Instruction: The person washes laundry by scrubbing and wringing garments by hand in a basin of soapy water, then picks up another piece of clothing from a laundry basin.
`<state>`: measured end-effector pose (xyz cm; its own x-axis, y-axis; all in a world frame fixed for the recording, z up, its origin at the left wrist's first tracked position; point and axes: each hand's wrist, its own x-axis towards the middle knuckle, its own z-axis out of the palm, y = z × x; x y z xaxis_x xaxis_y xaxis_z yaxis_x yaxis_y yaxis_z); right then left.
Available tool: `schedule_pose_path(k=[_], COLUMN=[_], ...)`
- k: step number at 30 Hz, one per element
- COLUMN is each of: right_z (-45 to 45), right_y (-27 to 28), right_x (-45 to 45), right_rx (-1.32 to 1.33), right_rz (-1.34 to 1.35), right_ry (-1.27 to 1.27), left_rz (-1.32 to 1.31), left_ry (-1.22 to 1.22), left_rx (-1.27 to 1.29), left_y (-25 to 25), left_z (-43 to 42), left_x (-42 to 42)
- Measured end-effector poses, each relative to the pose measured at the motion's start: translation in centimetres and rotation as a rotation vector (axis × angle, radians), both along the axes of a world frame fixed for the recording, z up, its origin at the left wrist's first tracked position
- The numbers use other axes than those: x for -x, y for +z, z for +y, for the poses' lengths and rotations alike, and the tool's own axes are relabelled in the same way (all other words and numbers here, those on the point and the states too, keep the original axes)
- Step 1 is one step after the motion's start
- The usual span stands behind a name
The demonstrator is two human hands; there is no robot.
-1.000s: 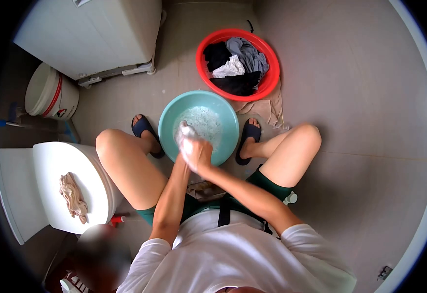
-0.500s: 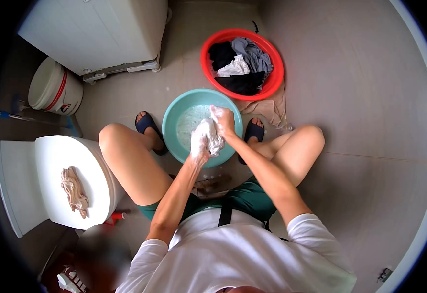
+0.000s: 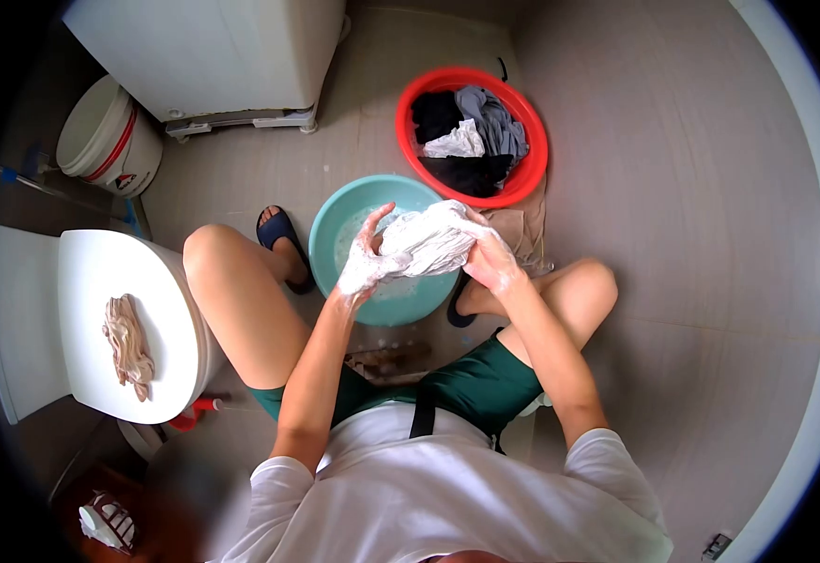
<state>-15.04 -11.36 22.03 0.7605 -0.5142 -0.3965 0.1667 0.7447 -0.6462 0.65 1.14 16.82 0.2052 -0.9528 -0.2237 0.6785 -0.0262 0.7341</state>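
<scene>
A wet, bunched white cloth garment [image 3: 430, 239] is stretched between my two hands above the light-blue basin [image 3: 337, 208]. My left hand [image 3: 363, 267], covered in suds, holds its left end, with one digit pointing up and away and the others partly hidden by the fabric. At the other end, my right hand [image 3: 490, 255] is closed around the cloth, with foam on the fingers and wrist. Foamy water [image 3: 397, 286] shows in the basin below, partly hidden by the cloth and hands.
A red tub [image 3: 540, 155] of black, grey and white clothes stands beyond the basin, partly over a beige cloth [image 3: 522, 230]. At left are a white bucket [image 3: 114, 141] and a toilet [image 3: 180, 328] with a twisted beige cloth [image 3: 128, 347] on its lid. A white appliance [image 3: 213, 56] stands behind.
The white cloth has gone from a compact bundle low over the basin to a longer, spread-out shape. My hands have moved apart, the right one toward the right. The view has shifted slightly.
</scene>
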Motion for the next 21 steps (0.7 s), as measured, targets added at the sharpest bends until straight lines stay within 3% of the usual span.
schedule_pose_path(k=[3, 6, 9, 12, 13, 16, 21], right_z=[0.2, 0.1, -0.3, -0.4, -0.5, -0.3, 0.5], right_y=[0.2, 0.7, 0.4, 0.4, 0.4, 0.6, 0.0], right_x=[-0.2, 0.0, 0.4, 0.6, 0.7, 0.5, 1.0], right_rx=[-0.028, 0.027, 0.1, 0.11, 0.11, 0.126, 0.158], right_rz=[-0.013, -0.106, -0.098, -0.105, -0.104, -0.097, -0.106], right_ry=[-0.076, -0.067, -0.039, -0.014, -0.007, 0.002, -0.016], left_rz=[0.054, 0.163, 0.26, 0.223, 0.231, 0.452, 0.436], left_ry=[-0.047, -0.024, 0.128, 0.15, 0.034, -0.119, 0.15], left_rx=[0.054, -0.093, -0.106, -0.358, -0.434, -0.408, -0.088], left_y=[-1.8, -3.0, -4.6, -5.8, -5.6, -4.2, -3.3], left_z=[0.3, 0.9, 0.6, 0.5, 0.6, 1.1, -0.8], left_x=[-0.5, -0.5, 0.4, 1.3, 1.1, 1.8, 2.1])
